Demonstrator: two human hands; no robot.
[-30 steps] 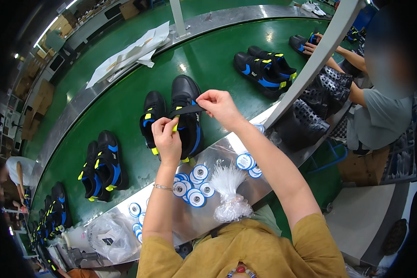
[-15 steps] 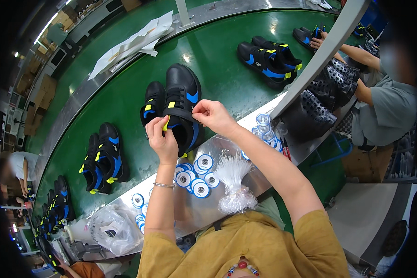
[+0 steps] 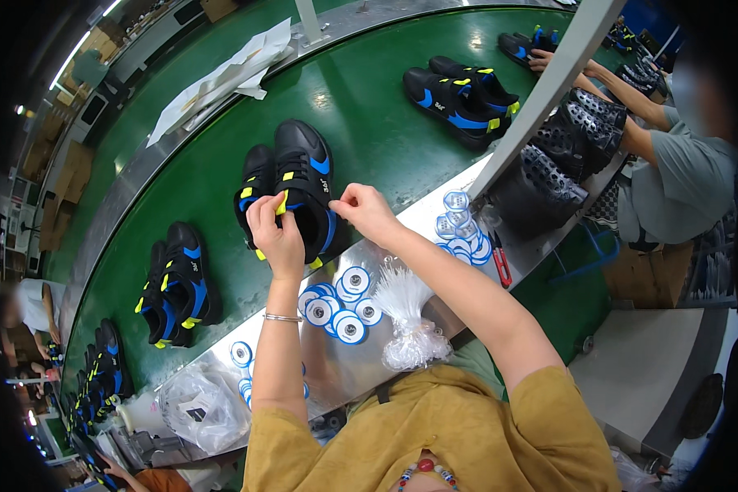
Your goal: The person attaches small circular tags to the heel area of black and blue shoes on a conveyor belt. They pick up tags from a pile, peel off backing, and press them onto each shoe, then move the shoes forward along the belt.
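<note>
A pair of black shoes with blue patches and yellow tabs stands on the green work surface before me. My left hand (image 3: 277, 236) is closed at the opening of the right-hand shoe (image 3: 302, 146), pinching its yellow tab (image 3: 282, 202). Part of the left-hand shoe (image 3: 258, 164) is behind that hand. My right hand (image 3: 367, 213) is closed at the outer side of the right-hand shoe, thumb and fingertips together; what they hold, if anything, is too small to make out. The shoe's strap (image 3: 300, 193) lies across its top, with a white mark at the side.
Round blue-and-white tags (image 3: 350, 328) and a bundle of clear plastic fasteners (image 3: 414, 320) lie on the metal ledge. Red-handled snips (image 3: 501, 261) lie near more tags (image 3: 459, 225). A grey post (image 3: 525, 107) rises at right. Other shoe pairs (image 3: 459, 100) stand either side; a co-worker (image 3: 672, 164) sits right.
The strap, stretched between my hands before, now lies against the shoe and its side mark shows. My right hand has moved off the strap to the shoe's side; the view has shifted slightly.
</note>
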